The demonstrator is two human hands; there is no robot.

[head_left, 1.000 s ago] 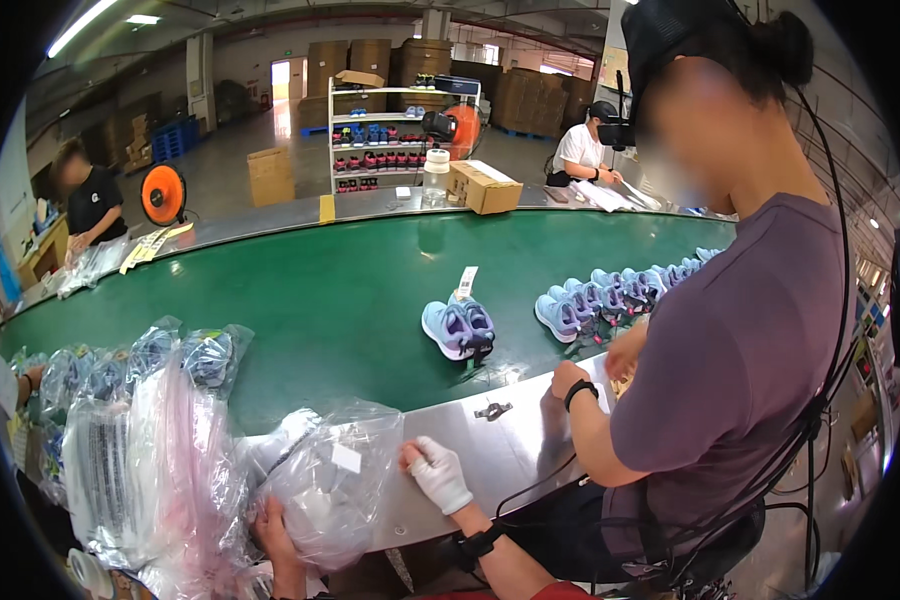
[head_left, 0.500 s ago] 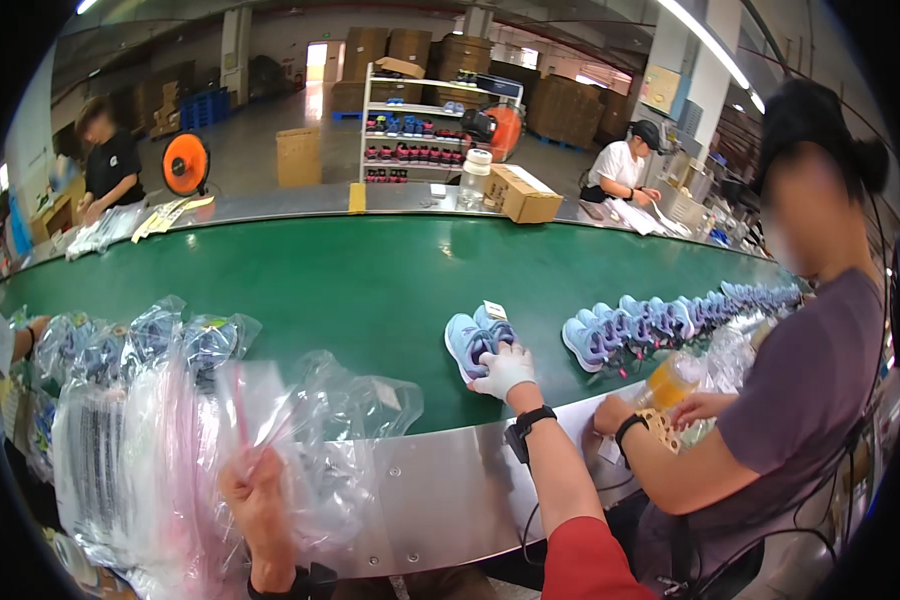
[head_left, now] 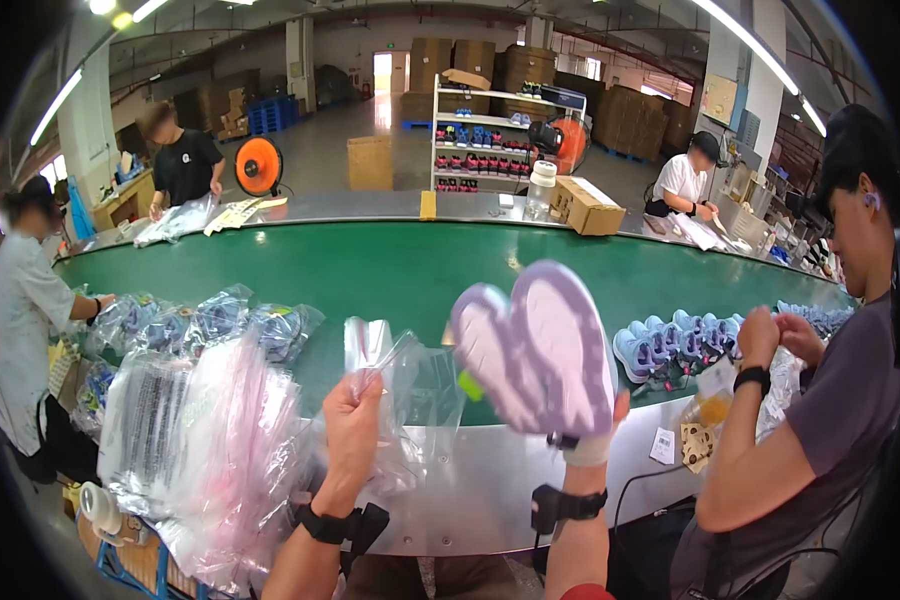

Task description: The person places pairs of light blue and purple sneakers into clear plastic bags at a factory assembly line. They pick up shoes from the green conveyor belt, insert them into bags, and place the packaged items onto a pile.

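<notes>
My right hand [head_left: 595, 447], in a pale glove, grips a pair of sneakers [head_left: 560, 345] from below. The shoes are raised over the belt's near edge with their pinkish-white and lavender soles facing me; their uppers are mostly hidden, as are most of my fingers. A bright green bit shows at the left shoe's side. To their left, my left hand [head_left: 352, 425] is closed on a clear plastic bag [head_left: 425, 395], pinching its upper part while the rest hangs loosely. Bag and shoes are close together, but I cannot tell whether they touch.
A green conveyor belt [head_left: 370, 262] runs across. Bagged shoes [head_left: 220, 318] and a stack of plastic bags [head_left: 205, 430] lie left; a row of light-blue sneakers [head_left: 680, 340] stands right. A co-worker [head_left: 790, 420] is close at my right; other people work around the belt.
My right hand has lifted the sneakers off the belt and tipped them so their soles show. My left hand, still holding the bag, appears nearer the middle. The view has shifted.
</notes>
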